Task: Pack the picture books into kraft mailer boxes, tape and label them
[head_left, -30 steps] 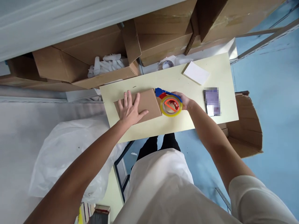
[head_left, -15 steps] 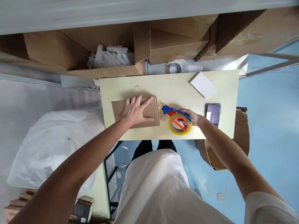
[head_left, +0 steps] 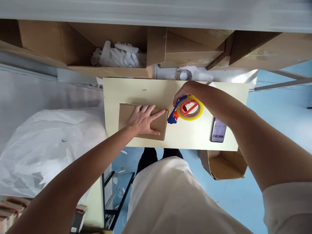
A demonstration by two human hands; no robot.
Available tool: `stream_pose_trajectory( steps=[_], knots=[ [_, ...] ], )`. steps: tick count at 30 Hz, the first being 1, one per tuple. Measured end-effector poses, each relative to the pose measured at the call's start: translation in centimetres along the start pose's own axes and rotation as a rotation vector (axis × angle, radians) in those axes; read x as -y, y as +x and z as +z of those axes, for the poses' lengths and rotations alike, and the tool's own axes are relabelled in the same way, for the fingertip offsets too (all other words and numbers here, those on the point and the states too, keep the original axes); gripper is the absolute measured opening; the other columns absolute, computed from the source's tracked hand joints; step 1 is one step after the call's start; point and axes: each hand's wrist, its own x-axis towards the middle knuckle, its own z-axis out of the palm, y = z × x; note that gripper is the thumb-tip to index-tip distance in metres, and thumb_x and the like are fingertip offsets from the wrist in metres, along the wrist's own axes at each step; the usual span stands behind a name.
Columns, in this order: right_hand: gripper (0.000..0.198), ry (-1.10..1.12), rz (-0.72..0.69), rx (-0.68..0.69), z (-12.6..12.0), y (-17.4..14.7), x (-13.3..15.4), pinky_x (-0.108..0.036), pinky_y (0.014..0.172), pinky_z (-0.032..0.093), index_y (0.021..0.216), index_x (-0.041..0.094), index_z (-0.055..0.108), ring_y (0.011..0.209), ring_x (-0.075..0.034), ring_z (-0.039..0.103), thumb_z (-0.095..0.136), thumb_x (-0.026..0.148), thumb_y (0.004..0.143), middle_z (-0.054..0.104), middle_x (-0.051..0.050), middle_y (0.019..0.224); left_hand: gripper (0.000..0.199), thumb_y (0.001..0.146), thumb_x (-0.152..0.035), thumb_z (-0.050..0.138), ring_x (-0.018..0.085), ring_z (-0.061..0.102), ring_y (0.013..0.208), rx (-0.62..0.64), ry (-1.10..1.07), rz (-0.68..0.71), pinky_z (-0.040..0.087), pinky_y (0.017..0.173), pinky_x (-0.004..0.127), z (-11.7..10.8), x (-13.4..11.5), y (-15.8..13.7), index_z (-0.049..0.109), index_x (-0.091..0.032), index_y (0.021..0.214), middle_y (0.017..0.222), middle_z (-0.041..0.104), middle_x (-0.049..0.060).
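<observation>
- The left hand [head_left: 145, 120] lies palm down on the box [head_left: 125, 118], fingers spread and thumb stuck out to the side; it presses on the top without gripping anything.
- The box is brown, closed and flat on the table [head_left: 122, 87], left of the middle and nearer the person's edge.
- The right hand [head_left: 181, 92] is wrapped around the dispenser [head_left: 173, 117], at its blue upper part; the wrist is bent, and the forearm reaches over the table's far side.
- The dispenser, blue and red, carries a yellow tape roll [head_left: 200, 109]. Its blue end points down at the box's right end; whether the two touch, I cannot tell.
- A phone [head_left: 218, 130] with its screen lit lies on the table, right of the dispenser, below the right forearm.
- Beyond the far edge, a large carton [head_left: 109, 72] holds white scraps [head_left: 119, 55]; another tape roll [head_left: 186, 75] sits on the shelf [head_left: 220, 76] to its right.
- A white plastic bag [head_left: 56, 139] bulges at the left of the table.
- An open bin box [head_left: 226, 164] stands on the blue floor [head_left: 273, 130], partly under the table's right end.
</observation>
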Motion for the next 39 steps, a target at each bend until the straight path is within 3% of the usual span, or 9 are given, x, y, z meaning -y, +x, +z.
stream_pose_trajectory(
  steps=[3,10,14,18,23,26,29,34,39],
  knots=[
    [0.039,-0.195,0.252,0.140,1.7,-0.1,1.6,-0.036,0.066,0.048,0.065,0.011,0.065,0.074,-0.022,0.058,0.061,0.047,0.079,0.056,-0.006,0.061,0.102,0.061,-0.081,0.052,0.036,0.036,0.120,0.000,-0.005,0.002,0.018,0.098,0.049,0.0,-0.1,-0.1,0.021,-0.035,0.146,0.143,0.032,0.014],
    [0.041,-0.335,0.148,0.271,1.7,-8.5,0.5,-0.035,0.057,0.045,0.064,0.016,0.066,0.063,-0.022,0.057,0.071,0.057,0.062,0.057,-0.006,0.058,0.101,0.065,-0.078,0.051,0.036,0.030,0.129,-0.082,-0.044,-0.016,0.018,0.103,0.049,0.2,-0.6,-0.4,0.021,-0.028,0.147,0.149,0.026,0.015],
    [0.048,-0.393,0.037,-0.037,1.7,-18.7,-0.8,-0.033,0.056,0.042,0.065,0.016,0.064,0.059,-0.019,0.056,0.061,0.063,0.067,0.063,-0.008,0.065,0.091,0.074,-0.070,0.049,0.035,0.012,0.140,-0.198,-0.041,-0.045,0.010,0.109,0.051,0.1,-1.0,-1.9,0.023,-0.021,0.147,0.154,0.014,0.016],
    [0.029,-0.281,-0.279,-0.256,4.7,-30.0,-1.6,-0.029,0.058,0.043,0.090,0.017,0.066,0.068,-0.019,0.059,0.058,0.039,0.072,0.066,-0.005,0.079,0.092,0.072,-0.070,0.051,0.042,0.004,0.140,-0.316,-0.055,-0.222,0.008,0.105,0.064,0.8,-0.3,-5.1,0.025,-0.021,0.146,0.155,0.006,0.018],
    [0.041,-0.236,-0.495,-0.764,8.4,-38.9,0.2,-0.031,0.065,0.047,0.115,0.023,0.059,0.075,-0.021,0.063,0.057,0.035,0.076,0.068,-0.003,0.090,0.098,0.063,-0.066,0.062,0.048,0.008,0.138,-0.212,-0.187,-0.249,0.007,0.102,0.068,2.3,1.5,-7.5,0.026,-0.026,0.146,0.155,0.011,0.016],
    [0.047,-0.332,-0.532,-1.123,7.3,-39.5,3.4,-0.035,0.077,0.046,0.122,0.021,0.055,0.091,-0.029,0.063,0.056,0.042,0.080,0.068,-0.009,0.100,0.097,0.062,-0.063,0.064,0.044,0.007,0.140,-0.189,-0.189,-0.186,0.005,0.105,0.065,2.2,1.8,-7.6,0.027,-0.028,0.145,0.155,0.010,0.014],
    [0.046,-0.422,-0.527,-1.328,3.5,-37.6,7.3,-0.040,0.090,0.041,0.122,0.016,0.053,0.108,-0.033,0.055,0.052,0.039,0.083,0.063,-0.015,0.114,0.101,0.057,-0.060,0.068,0.041,0.004,0.141,-0.138,-0.164,-0.069,0.004,0.107,0.061,1.4,1.5,-7.2,0.028,-0.030,0.145,0.156,0.008,0.013],
    [0.042,-0.513,-0.477,-1.387,-2.9,-34.0,11.7,-0.045,0.095,0.035,0.116,0.012,0.054,0.109,-0.032,0.053,0.058,0.031,0.080,0.060,-0.019,0.116,0.110,0.050,-0.057,0.072,0.038,0.001,0.141,-0.050,-0.138,0.020,0.006,0.110,0.057,0.4,0.4,-6.2,0.024,-0.030,0.145,0.156,0.003,0.012],
    [0.042,-0.560,-0.432,-1.348,-6.1,-30.0,12.1,-0.045,0.094,0.036,0.119,0.010,0.053,0.106,-0.030,0.054,0.057,0.027,0.081,0.062,-0.020,0.110,0.110,0.050,-0.053,0.073,0.037,0.003,0.142,-0.052,-0.156,-0.003,0.005,0.111,0.055,0.3,-0.7,-5.5,0.024,-0.030,0.146,0.156,0.002,0.012]
  ],
)
